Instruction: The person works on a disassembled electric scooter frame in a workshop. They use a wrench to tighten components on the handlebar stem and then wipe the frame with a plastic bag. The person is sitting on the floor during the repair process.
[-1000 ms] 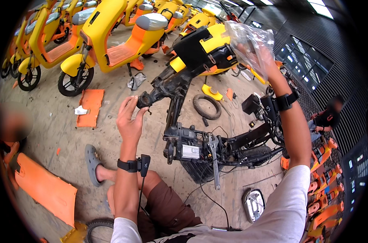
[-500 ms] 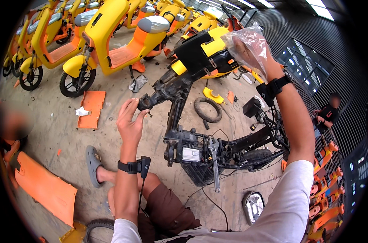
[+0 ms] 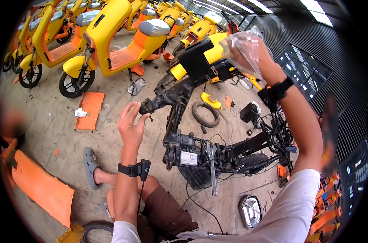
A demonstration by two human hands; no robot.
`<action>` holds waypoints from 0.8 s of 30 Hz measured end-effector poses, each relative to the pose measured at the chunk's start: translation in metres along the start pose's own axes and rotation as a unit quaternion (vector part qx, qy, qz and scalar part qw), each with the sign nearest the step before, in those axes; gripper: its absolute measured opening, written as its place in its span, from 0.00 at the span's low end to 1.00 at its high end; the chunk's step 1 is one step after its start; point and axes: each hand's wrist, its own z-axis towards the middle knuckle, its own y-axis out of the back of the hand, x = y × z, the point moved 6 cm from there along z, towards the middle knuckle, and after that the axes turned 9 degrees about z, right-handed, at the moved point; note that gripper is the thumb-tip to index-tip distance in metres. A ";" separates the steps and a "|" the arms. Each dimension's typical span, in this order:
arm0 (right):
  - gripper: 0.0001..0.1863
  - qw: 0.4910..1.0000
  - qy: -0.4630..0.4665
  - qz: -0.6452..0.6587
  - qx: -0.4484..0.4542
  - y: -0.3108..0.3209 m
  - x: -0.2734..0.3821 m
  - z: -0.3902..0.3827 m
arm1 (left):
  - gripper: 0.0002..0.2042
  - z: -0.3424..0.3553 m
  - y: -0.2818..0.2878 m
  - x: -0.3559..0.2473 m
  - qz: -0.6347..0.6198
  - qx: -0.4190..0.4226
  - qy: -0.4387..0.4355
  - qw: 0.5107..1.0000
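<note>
A black scooter frame (image 3: 180,94) stands stripped in front of me, with a short round tube (image 3: 146,107) at its upper left end. The thumb and fingers of my left hand (image 3: 131,126) are closed about the near edge of this tube. A crumpled clear plastic bag (image 3: 237,45) covers the fingers of my right hand (image 3: 252,50), raised at the frame's far upper end beside a yellow panel (image 3: 215,46). The bag blurs what those fingers do; they look curled into it. Lower on the frame rests an adjustable wrench (image 3: 212,170).
Yellow scooters (image 3: 107,36) stand in rows at the back left. On the floor lie a loose tyre (image 3: 205,114), orange panels (image 3: 44,188), a headlamp-like oval part (image 3: 250,212) and cables. A person (image 3: 11,125) is at the left edge. Orange parts (image 3: 327,202) line the right.
My view has shifted slightly. Both hands keep nearly the same places on the frame and in the bag. My right elbow has moved a little outward, to the right.
</note>
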 end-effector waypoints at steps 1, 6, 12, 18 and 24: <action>0.14 1.000 -0.008 0.012 0.000 0.001 0.001 -0.001 | 0.20 0.000 0.000 0.001 -0.001 -0.001 -0.003 1.000; 0.13 0.981 -0.001 0.048 0.185 -0.032 -0.012 0.014 | 0.20 0.000 0.000 0.003 0.001 0.004 -0.009 1.000; 0.13 0.959 -0.072 0.201 0.187 -0.045 -0.031 0.021 | 0.20 0.003 0.001 0.002 -0.004 0.004 0.001 1.000; 0.12 0.979 -0.147 0.125 -0.059 -0.009 -0.015 -0.019 | 0.20 0.000 0.001 0.006 -0.008 -0.002 -0.010 1.000; 0.13 0.972 -0.134 0.178 0.072 -0.033 -0.041 -0.003 | 0.19 0.001 0.002 -0.001 -0.009 -0.019 -0.006 1.000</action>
